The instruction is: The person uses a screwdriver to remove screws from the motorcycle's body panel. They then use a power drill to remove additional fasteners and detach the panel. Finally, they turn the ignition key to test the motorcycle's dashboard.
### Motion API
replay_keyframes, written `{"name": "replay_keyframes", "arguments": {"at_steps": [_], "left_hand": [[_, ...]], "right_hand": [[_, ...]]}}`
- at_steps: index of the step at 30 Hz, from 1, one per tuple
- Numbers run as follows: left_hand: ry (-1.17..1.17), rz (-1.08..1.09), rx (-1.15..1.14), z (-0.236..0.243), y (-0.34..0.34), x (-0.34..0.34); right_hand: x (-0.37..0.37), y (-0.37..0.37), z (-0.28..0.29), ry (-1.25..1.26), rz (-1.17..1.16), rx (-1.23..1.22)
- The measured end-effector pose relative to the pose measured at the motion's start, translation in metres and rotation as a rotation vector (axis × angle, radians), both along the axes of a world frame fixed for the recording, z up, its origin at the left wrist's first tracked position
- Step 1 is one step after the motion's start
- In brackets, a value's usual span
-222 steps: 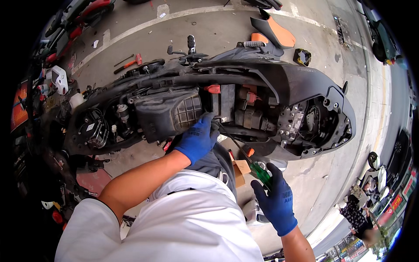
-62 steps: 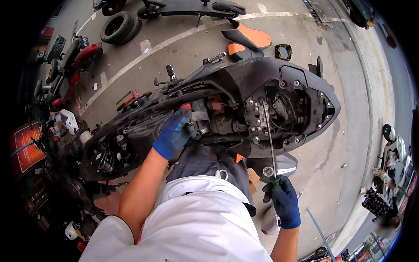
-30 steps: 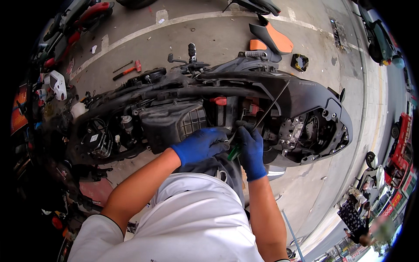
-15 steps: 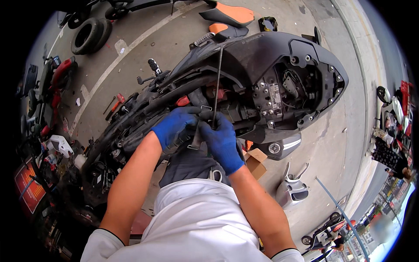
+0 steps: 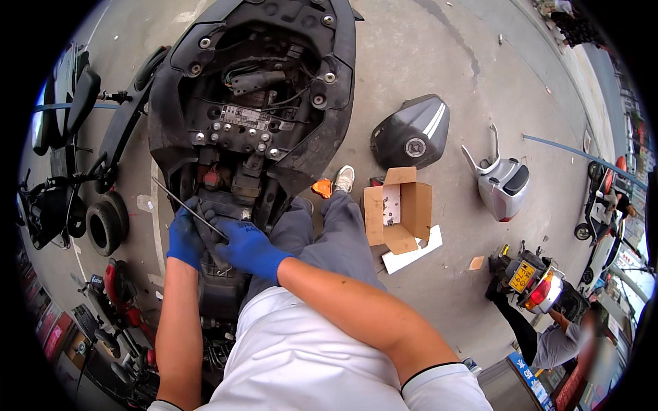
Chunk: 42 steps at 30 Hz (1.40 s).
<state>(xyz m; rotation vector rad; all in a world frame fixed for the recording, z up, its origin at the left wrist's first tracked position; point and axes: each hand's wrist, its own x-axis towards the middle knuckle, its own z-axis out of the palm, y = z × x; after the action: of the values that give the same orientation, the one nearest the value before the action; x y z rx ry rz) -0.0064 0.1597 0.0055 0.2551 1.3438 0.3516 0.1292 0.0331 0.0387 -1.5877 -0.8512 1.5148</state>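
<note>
A long thin metal rod (image 5: 179,200) slants across the stripped motorcycle, its lower end at the blue-gloved fingers of my right hand (image 5: 248,248), which are closed round it. My left hand (image 5: 184,238), also in a blue glove, is just left of the right one, its fingers bent in behind the rod; what they hold, if anything, is hidden. Both hands are over the dark middle of the motorcycle's frame. Beyond them the black tail fairing (image 5: 340,113) surrounds bare wiring, a bolted plate (image 5: 240,122) and a red connector (image 5: 214,178).
An open cardboard box (image 5: 416,205) with small parts stands to the right, near a dark fuel tank (image 5: 411,133) and a silver fairing piece (image 5: 504,185). Tyres (image 5: 106,222) and other motorcycles stand at the left. Another person (image 5: 558,342) is beside a motorcycle at the lower right.
My view has turned, so the motorcycle's tail now points away from me. The rod, upright in view before, now slants to the upper left. My hands appear further left, still close together.
</note>
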Motion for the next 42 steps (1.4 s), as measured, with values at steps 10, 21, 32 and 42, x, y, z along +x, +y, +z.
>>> {"name": "replay_keyframes", "arguments": {"at_steps": [10, 21, 32, 42], "left_hand": [[0.144, -0.148, 0.155, 0.008, -0.007, 0.023], [0.674, -0.76, 0.642, 0.005, -0.013, 0.02], [0.077, -0.324, 0.312, -0.018, -0.041, 0.0], [0.173, -0.386, 0.373, -0.018, -0.046, -0.002]], "right_hand": [[-0.013, -0.022, -0.025, -0.046, -0.083, -0.008], [-0.002, -0.005, -0.025, -0.203, -0.21, -0.074], [-0.011, 0.019, -0.024, -0.004, -0.189, -0.284], [-0.004, 0.043, -0.025, 0.082, -0.162, -0.248]]}}
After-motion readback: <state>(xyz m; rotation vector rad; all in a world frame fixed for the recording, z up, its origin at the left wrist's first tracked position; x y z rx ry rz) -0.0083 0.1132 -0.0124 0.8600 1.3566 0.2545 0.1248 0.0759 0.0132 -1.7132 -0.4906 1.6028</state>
